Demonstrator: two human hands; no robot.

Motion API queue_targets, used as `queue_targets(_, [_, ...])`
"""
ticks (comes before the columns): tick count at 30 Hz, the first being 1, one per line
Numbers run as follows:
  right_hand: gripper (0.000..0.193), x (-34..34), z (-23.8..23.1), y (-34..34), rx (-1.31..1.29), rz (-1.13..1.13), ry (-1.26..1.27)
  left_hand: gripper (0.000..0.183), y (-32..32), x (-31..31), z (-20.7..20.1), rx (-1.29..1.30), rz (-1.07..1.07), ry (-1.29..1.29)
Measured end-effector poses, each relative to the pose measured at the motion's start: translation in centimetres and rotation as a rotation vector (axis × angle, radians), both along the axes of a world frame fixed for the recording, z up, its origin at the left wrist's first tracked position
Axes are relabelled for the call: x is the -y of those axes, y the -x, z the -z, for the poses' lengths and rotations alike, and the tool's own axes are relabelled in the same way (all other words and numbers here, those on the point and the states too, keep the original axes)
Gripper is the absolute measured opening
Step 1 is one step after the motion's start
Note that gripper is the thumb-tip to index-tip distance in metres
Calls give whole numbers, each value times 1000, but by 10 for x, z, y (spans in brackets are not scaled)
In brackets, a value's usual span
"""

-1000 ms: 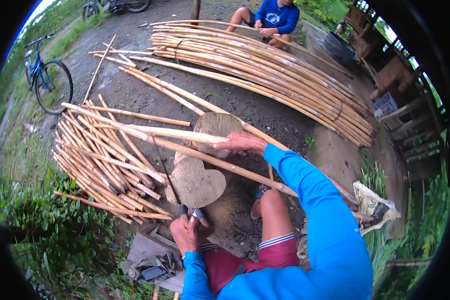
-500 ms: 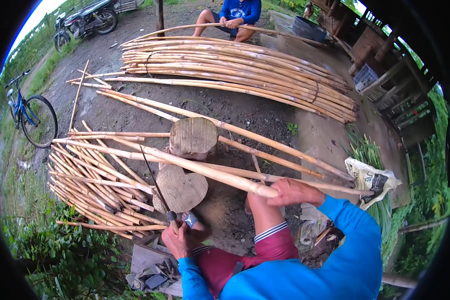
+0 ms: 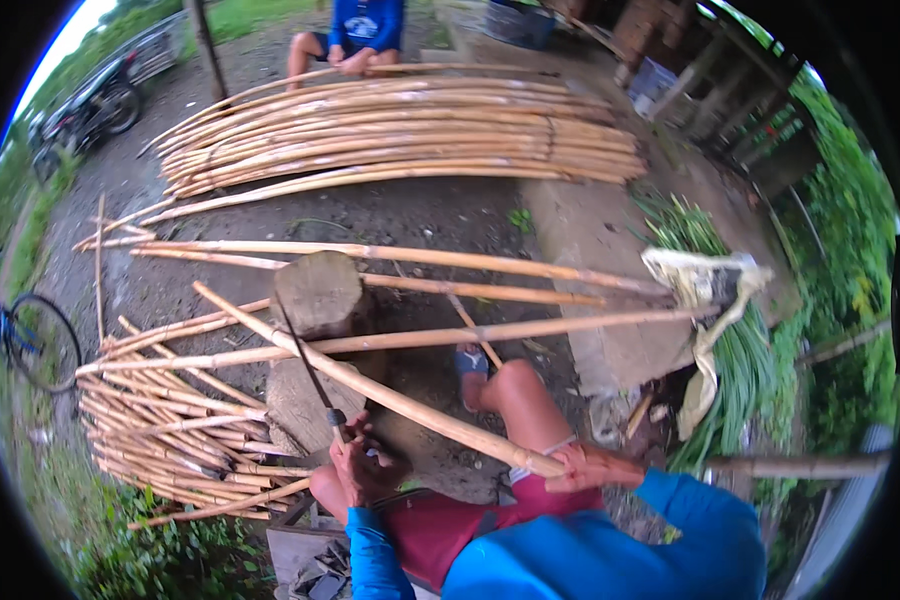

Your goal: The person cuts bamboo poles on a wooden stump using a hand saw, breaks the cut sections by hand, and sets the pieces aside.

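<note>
My left hand point(image 3: 358, 468) is closed around the handle of a long knife point(image 3: 310, 372), whose dark blade points up and away in front of the wooden stumps. My right hand point(image 3: 585, 467) grips the near end of a bamboo pole point(image 3: 410, 402) beside my bent knee. That pole slants to the far left, passing behind the blade and crossing over another bamboo pole point(image 3: 530, 328). Beneath them stand a taller wood stump point(image 3: 320, 290) and a lower stump point(image 3: 292, 398), the latter partly covered by the poles and knife.
Many short bamboo pieces point(image 3: 160, 440) lie heaped at the left. A large bundle of poles point(image 3: 400, 125) lies across the far side, with a person in blue point(image 3: 367, 35) seated behind it. A pale sack point(image 3: 705, 275) and green leaves point(image 3: 735, 370) are at right; a bicycle point(image 3: 30, 340) stands far left.
The view has turned, shifting the surroundings leftward. My right hand has come lower toward my knee, and the held pole now slants more steeply. Both hands keep their grips.
</note>
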State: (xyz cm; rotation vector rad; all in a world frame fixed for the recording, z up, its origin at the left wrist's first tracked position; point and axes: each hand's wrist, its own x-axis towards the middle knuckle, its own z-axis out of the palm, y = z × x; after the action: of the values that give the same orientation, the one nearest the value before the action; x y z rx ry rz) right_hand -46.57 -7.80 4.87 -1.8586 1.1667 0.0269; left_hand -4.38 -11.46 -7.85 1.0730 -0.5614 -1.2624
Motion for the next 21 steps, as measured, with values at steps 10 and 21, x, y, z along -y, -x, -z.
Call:
queue_targets(10, [43, -8, -22, -6, 40, 141, -110, 39, -16, 10, 44, -147, 84, -34])
queue_targets(21, [50, -3, 2, 1, -18, 68, -103, 39, 0, 14, 34, -237, 169, 36])
